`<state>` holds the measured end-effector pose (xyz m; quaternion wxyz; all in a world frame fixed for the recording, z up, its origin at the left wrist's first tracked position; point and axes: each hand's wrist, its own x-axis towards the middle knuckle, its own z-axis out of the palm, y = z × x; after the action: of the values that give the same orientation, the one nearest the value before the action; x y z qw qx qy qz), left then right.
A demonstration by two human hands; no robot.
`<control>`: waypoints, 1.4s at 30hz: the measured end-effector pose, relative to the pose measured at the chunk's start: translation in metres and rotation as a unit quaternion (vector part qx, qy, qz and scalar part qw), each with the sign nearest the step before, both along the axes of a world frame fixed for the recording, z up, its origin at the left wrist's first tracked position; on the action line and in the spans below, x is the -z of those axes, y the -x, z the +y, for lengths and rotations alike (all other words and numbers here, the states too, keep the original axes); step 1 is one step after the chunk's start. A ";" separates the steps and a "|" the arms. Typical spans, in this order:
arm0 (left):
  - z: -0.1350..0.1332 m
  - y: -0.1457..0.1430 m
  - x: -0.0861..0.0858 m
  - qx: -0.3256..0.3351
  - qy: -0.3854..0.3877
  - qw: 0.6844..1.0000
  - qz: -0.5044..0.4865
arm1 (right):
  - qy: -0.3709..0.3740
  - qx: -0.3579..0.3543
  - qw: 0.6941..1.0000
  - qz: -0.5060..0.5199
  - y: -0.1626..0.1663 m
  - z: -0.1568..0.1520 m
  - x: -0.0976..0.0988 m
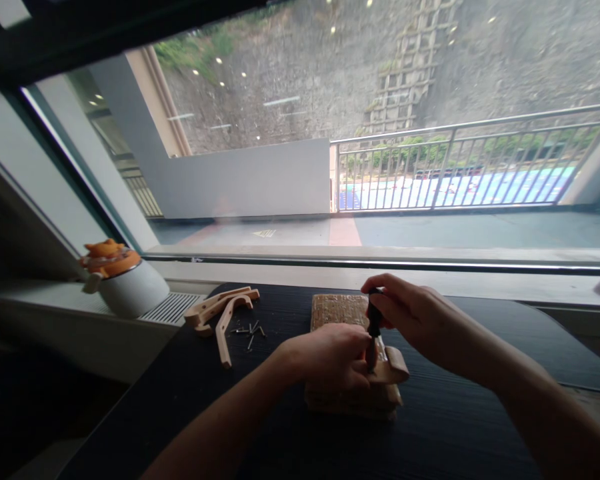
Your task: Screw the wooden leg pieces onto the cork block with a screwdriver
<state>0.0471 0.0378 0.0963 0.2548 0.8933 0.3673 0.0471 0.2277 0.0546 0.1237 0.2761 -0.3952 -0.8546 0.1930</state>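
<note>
I'm getting daylight through the window, with bright reflected spots and streaks across it. Bench dim, lower left nearly black. Detail a bit soft; wide lens stretches the edges.

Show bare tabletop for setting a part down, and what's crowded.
Bare tabletop: between the screws and brown block; front left, between the wooden pieces and left forearm; back right, beyond the right forearm.
Crowded: around the brown block, with left hand, right hand, black-handled tool and rounded wooden part; back left, wooden pieces and screws.
</note>
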 end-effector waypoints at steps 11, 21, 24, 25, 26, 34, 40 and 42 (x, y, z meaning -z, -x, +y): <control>0.001 -0.002 0.000 -0.020 0.048 0.998 -0.020 | 0.006 -0.030 0.999 0.021 0.005 -0.006 -0.003; 0.004 -0.002 0.003 -0.072 0.094 0.993 0.024 | -0.041 -0.042 0.998 -0.029 0.012 -0.017 -0.010; 0.005 -0.001 0.007 -0.066 0.082 0.994 0.004 | -0.049 -0.059 0.997 -0.033 0.014 -0.022 -0.012; 0.006 -0.001 0.008 -0.054 0.071 0.996 -0.004 | -0.049 -0.065 0.996 -0.036 0.014 -0.024 -0.012; 0.006 0.000 0.010 -0.041 0.059 0.997 -0.010 | -0.049 -0.069 0.996 -0.041 0.014 -0.025 -0.013; 0.003 0.003 0.006 -0.052 0.076 0.996 -0.012 | -0.049 -0.042 0.997 -0.046 0.011 -0.027 -0.014; 0.001 0.001 -0.001 -0.031 0.078 0.996 -0.024 | -0.049 -0.022 0.998 -0.021 0.003 -0.022 -0.011; 0.001 0.001 -0.001 -0.024 0.067 0.997 -0.021 | -0.068 -0.029 0.997 -0.019 0.001 -0.023 -0.012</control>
<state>0.0465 0.0386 0.0975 0.3209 0.8637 0.3858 0.0476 0.2262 0.0315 0.1354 0.2799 -0.3543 -0.8820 0.1352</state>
